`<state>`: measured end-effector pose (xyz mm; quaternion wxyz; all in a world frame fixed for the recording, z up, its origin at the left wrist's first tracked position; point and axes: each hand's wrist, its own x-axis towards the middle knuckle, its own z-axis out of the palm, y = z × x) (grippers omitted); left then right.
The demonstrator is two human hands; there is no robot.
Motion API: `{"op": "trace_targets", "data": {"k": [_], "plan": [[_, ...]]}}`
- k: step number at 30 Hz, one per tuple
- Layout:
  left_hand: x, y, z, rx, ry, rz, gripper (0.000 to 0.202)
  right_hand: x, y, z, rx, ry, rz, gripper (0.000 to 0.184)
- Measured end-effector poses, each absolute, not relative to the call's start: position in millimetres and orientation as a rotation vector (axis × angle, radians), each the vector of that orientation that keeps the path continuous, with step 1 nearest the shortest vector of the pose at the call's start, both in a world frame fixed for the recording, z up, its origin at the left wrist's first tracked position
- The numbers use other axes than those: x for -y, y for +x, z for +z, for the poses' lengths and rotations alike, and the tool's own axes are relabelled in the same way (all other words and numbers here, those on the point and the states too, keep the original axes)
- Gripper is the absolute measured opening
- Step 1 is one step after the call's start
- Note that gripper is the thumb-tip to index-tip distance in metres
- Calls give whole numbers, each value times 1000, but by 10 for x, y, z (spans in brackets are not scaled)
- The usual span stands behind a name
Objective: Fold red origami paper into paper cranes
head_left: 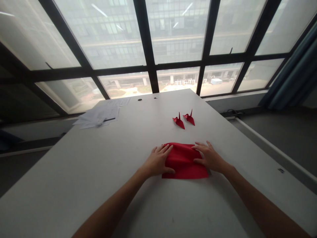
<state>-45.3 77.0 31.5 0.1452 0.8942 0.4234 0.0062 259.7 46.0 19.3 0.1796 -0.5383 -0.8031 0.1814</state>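
Left hand (156, 162), right hand (212, 158), red paper (184, 162) beneath (rippled)

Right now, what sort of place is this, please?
Probably an office or meeting room: there is a large white table, loose papers on it, and wide dark-framed windows beyond.

No writing can be read anywhere. The papers (106, 110) at the far left of the worktop (138, 132) bear faint lines, too small and blurred to make out as words or numbers.
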Motion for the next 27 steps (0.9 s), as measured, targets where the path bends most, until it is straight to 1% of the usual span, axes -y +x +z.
{"op": "trace_targets", "data": {"k": [1, 2, 4, 6, 8, 9, 11, 14, 17, 21, 27], "plan": [[-765, -458, 348, -1229, 2573, 29, 113, -460, 2598, 200, 2258, -1500, 505, 51], [-758, -467, 381, -1229, 2572, 27, 109, -455, 2599, 205, 2256, -1479, 509, 52], [-740, -491, 441, -1207, 2553, -50, 108, -432, 2603, 207, 2291, -1447, 544, 69], [-718, -506, 469, -1178, 2508, -185, 116, -400, 2599, 197, 2385, -1422, 592, 89], [-693, -492, 449, -1165, 2492, -239, 119, -369, 2586, 183, 2492, -1403, 653, 98], [-682, -475, 420, -1176, 2509, -206, 117, -358, 2575, 179, 2526, -1400, 675, 100], [-667, -427, 337, -1241, 2560, -64, 112, -345, 2551, 179, 2543, -1410, 673, 101], [-667, -373, 208, -1209, 2582, -79, 118, -348, 2524, 190, 2501, -1429, 571, 98], [-674, -375, 129, -1159, 2624, -65, 119, -366, 2520, 180, 2518, -1403, 563, 103], [-675, -422, 90, -1116, 2707, 0, 112, -378, 2536, 139, 2555, -1403, 652, 107], [-716, -478, 141, -1104, 2651, -12, 116, -358, 2532, 137, 2488, -1431, 599, 106]]}}
